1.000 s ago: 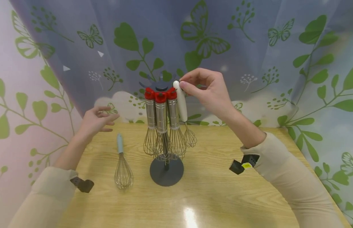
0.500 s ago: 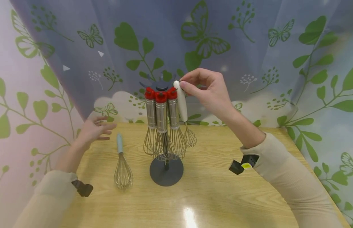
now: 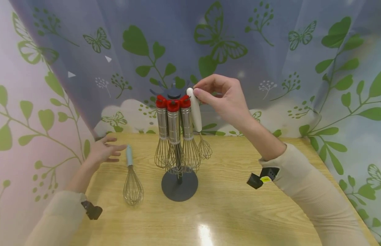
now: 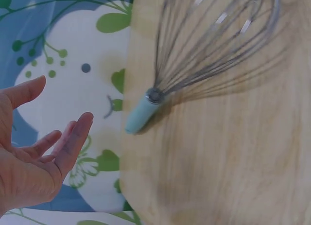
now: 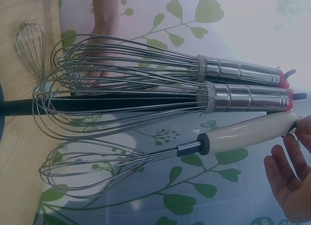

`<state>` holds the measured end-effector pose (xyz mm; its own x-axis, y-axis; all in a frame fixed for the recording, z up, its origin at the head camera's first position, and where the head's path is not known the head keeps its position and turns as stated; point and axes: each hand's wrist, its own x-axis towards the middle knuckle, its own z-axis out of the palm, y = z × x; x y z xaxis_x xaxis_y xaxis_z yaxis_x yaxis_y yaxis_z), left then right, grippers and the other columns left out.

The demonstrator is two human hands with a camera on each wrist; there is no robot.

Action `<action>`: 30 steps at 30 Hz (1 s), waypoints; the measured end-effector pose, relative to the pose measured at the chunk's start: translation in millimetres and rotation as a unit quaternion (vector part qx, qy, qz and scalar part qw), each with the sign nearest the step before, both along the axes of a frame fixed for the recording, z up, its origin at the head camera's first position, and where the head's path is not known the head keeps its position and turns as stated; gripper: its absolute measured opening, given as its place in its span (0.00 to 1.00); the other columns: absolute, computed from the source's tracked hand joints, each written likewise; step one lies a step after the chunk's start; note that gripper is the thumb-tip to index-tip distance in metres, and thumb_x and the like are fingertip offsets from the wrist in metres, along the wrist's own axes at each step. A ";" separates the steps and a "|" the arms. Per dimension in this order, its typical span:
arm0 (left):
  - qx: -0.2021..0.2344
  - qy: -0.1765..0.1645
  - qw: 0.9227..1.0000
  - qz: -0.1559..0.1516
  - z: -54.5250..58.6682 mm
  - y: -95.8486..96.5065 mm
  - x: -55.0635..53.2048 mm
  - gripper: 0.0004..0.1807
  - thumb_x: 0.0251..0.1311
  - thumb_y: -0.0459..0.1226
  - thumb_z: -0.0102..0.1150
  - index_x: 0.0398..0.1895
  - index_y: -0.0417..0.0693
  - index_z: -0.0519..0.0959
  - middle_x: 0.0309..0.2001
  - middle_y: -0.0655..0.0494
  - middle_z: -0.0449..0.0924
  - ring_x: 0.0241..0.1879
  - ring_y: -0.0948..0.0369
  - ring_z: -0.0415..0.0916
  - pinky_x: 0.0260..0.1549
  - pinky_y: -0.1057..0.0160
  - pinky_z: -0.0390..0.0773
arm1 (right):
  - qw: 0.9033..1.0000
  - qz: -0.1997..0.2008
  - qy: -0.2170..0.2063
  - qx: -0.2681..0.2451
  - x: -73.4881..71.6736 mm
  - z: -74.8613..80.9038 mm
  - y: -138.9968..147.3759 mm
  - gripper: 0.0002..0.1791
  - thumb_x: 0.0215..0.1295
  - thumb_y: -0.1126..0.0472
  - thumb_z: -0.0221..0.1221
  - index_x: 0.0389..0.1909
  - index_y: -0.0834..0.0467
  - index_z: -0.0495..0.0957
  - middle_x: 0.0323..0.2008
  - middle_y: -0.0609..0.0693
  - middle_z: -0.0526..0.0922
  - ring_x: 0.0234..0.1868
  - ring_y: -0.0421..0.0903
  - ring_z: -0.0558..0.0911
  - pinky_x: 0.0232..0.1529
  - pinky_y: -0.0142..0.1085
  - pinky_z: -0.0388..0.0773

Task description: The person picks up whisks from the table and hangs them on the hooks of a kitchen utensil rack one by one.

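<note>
At the top of the white-handled whisk (image 3: 195,114), my right hand (image 3: 225,99) pinches the handle's end between thumb and forefinger. This whisk hangs at the right side of a dark rotary stand (image 3: 179,191). Beside it hang steel-handled whisks with red tops (image 3: 173,121). My left hand (image 3: 102,152) has loosely spread fingers and holds nothing. Its fingertips are close to the handle end of a light-blue-handled whisk (image 3: 129,156) lying on the table. In the left wrist view a gap shows between the hand (image 4: 39,162) and that blue handle (image 4: 144,113).
The wooden table (image 3: 233,184) carries the stand near its middle. A patterned curtain (image 3: 166,44) with leaves and butterflies hangs right behind the table. Curved hooks (image 3: 156,92) of the stand stick out at its top left.
My left hand has come down and a little toward the blue-handled whisk, after drawing slightly left. My right hand stays at the white handle's top, almost unmoved.
</note>
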<state>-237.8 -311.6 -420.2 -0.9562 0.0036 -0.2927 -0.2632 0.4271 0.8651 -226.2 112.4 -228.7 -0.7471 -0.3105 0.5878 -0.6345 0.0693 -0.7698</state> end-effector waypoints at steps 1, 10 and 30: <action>-0.003 -0.001 1.000 0.001 -2.6 -0.3 0.4 0.53 0.71 0.53 0.64 0.85 0.37 0.47 0.76 0.27 0.60 0.70 0.36 0.74 0.54 0.57 0.89 | 1.000 -0.001 -0.001 0.000 0.3 0.0 0.0 0.06 0.70 0.68 0.65 0.43 0.66 0.86 0.31 0.37 0.89 0.34 0.46 0.87 0.41 0.37 0.89; 0.001 -0.012 1.000 0.010 -23.4 -2.8 1.7 0.53 0.71 0.52 0.65 0.84 0.34 0.46 0.76 0.23 0.59 0.68 0.36 0.77 0.52 0.59 0.90 | 1.000 -0.005 -0.002 0.003 0.5 0.4 0.0 0.06 0.70 0.68 0.65 0.43 0.66 0.86 0.31 0.37 0.89 0.34 0.44 0.87 0.42 0.40 0.89; 0.015 -0.040 0.999 0.022 -58.9 3.0 1.7 0.50 0.71 0.44 0.65 0.82 0.28 0.47 0.70 0.19 0.66 0.55 0.45 0.88 0.51 0.55 0.90 | 1.000 0.000 -0.003 -0.002 0.5 -0.1 -0.1 0.06 0.70 0.68 0.65 0.44 0.66 0.86 0.32 0.37 0.90 0.34 0.43 0.87 0.42 0.40 0.90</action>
